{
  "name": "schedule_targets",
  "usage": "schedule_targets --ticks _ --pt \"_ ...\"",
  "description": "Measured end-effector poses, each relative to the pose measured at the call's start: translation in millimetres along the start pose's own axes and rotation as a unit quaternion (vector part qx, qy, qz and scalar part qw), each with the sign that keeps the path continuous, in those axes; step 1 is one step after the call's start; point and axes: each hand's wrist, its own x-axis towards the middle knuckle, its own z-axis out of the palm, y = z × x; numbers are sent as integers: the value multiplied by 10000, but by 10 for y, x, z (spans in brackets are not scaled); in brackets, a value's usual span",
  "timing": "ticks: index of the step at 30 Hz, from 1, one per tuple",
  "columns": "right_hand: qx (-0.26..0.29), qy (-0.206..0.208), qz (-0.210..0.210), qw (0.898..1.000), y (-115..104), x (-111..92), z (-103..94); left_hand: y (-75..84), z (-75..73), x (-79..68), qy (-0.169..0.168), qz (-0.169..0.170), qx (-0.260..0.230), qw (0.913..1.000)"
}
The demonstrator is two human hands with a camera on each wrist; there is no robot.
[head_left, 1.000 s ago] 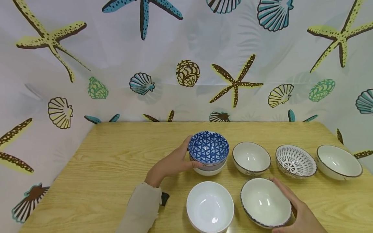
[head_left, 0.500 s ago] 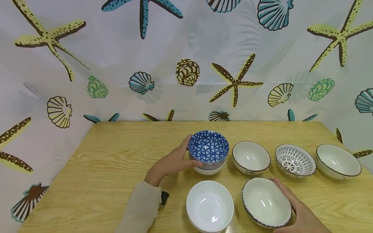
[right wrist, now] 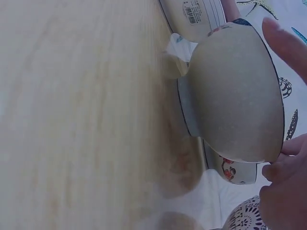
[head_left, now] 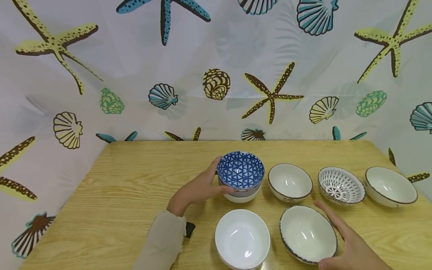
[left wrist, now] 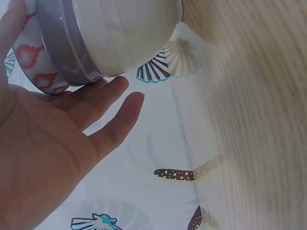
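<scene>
My left hand (head_left: pixel 199 191) grips a stack of bowls, its thumb on the near side and the fingers round the left and back. On top is a blue-and-white patterned bowl (head_left: pixel 241 170). The left wrist view shows the stack's sides: a red-flowered outer wall (left wrist: pixel 29 55), a grey one (left wrist: pixel 67 40) and a cream bowl (left wrist: pixel 127 33). My right hand (head_left: pixel 352 242) is spread around the right side of a cream bowl with a speckled dark rim (head_left: pixel 308 234). In the right wrist view the thumb (right wrist: pixel 288 48) stands apart from its wall, while the other fingertips lie close at its rim.
A plain white bowl (head_left: pixel 242 239) stands left of the speckled-rim bowl. Behind, to the stack's right, are a brown-rimmed cream bowl (head_left: pixel 290 182), a black-and-white patterned bowl (head_left: pixel 341 186) and another cream bowl (head_left: pixel 390 186). A printed curtain (head_left: pixel 189 60) hangs behind the wooden table (head_left: pixel 135 180).
My right hand has loosened from the speckled-rim bowl: its fingers have moved off the rim to the right. The left hand and its stack stay in place.
</scene>
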Motion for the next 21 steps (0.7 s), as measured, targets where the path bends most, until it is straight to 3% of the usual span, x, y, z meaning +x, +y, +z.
schedule_targets --ticks 4,11,21 --pt "-110 145 256 9995 -79 32 -38 5 -2 0 16 18 -4 10000" --pt "-84 477 -696 9964 -138 152 -93 7 -10 7 24 69 14 10000" --pt "-446 404 -686 9958 -273 301 -133 -13 1 17 30 -12 -12 10000"
